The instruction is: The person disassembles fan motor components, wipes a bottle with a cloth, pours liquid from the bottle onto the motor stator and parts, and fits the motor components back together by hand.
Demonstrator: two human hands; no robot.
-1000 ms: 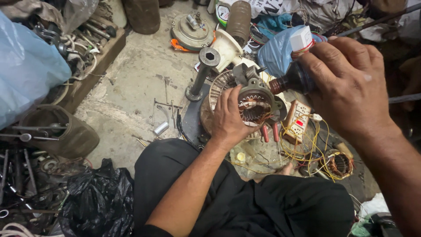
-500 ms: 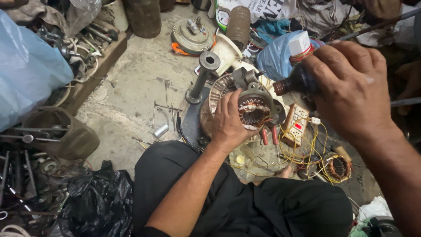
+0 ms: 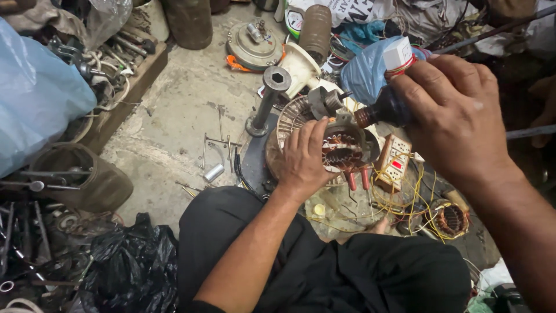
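Note:
My left hand [image 3: 306, 156] grips the left side of a motor stator [image 3: 346, 149] with copper windings, holding it steady on the floor in front of my knees. My right hand [image 3: 450, 113] holds a small dark brown bottle [image 3: 385, 110] tipped on its side, its open neck pointing left and hovering just above the stator's upper right rim. Red-handled pliers [image 3: 357, 179] lie right under the stator.
A beige switch-and-socket board [image 3: 392, 160] with yellow wires lies to the right, a second small stator [image 3: 450, 219] beyond it. A metal shaft on a base [image 3: 267, 99], a blue plastic bag [image 3: 365, 72] and a wooden tool tray [image 3: 116, 64] surround bare concrete floor at the left.
My right hand with the bottle has stayed over the stator, shifting slightly. The left hand keeps its grip on the stator.

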